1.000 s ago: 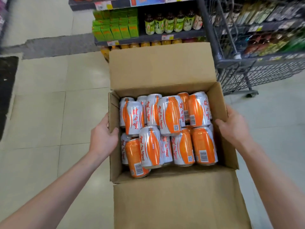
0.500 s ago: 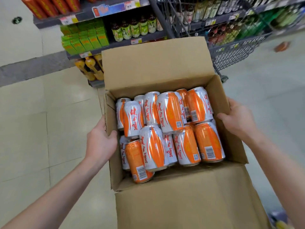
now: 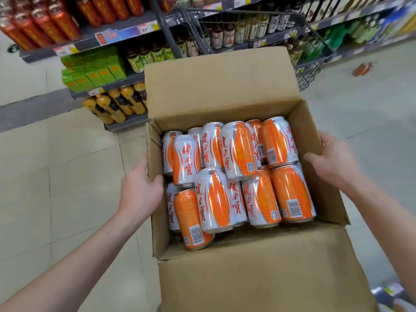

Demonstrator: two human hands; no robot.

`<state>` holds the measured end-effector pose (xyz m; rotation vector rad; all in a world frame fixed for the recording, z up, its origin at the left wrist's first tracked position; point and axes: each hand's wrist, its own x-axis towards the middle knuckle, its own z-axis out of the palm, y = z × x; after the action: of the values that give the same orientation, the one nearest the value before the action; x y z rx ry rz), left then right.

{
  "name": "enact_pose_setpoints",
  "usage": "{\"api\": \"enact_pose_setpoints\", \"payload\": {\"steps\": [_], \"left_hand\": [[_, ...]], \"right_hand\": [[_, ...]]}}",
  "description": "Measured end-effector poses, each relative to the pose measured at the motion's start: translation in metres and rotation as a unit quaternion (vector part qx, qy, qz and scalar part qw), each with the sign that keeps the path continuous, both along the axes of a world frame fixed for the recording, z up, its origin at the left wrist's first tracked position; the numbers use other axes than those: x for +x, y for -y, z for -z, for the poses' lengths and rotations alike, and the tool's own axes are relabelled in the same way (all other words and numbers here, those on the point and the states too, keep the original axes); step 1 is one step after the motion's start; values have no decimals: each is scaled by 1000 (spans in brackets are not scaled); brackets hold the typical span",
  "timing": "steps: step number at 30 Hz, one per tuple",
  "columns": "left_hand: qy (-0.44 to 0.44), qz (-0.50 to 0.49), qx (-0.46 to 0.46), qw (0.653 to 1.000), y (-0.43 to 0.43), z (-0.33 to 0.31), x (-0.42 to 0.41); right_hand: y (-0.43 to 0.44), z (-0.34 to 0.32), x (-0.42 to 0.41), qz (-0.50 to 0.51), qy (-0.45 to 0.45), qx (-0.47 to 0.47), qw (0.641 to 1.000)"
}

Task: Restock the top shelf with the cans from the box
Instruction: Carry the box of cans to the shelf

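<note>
An open cardboard box [image 3: 216, 86] is carried in front of me, its flaps folded outward. Several orange and silver cans [image 3: 236, 174] with red lettering lie on their sides inside it, stacked in two rows. My left hand [image 3: 139, 190] grips the box's left wall, thumb over the rim. On the opposite wall, my right hand [image 3: 333, 161] holds the outside. Store shelves [image 3: 117, 34] with drinks stand ahead, beyond the box.
A wire shopping cart [image 3: 258, 30] stands in front of the shelves, just past the box's far flap. Green cartons [image 3: 94, 68], orange bottles [image 3: 117, 102] and red bottles [image 3: 45, 19] fill the left shelves. A small orange object [image 3: 363, 68] lies on the tiled floor at right.
The shelves and cart have come nearer and more of the upper shelves shows. Both hands keep the same hold on the box and the cans have not shifted.
</note>
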<state>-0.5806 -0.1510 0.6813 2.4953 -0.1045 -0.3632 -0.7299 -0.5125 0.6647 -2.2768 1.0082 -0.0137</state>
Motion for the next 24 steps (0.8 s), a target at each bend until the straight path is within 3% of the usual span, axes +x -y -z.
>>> {"api": "enact_pose_setpoints", "payload": {"steps": [12, 24], "left_hand": [[-5, -36, 7, 999, 189, -28, 2], [15, -6, -39, 999, 345, -49, 118]], "right_hand": [[186, -39, 19, -24, -7, 2, 1000], [336, -71, 134, 7, -23, -37, 999]]}}
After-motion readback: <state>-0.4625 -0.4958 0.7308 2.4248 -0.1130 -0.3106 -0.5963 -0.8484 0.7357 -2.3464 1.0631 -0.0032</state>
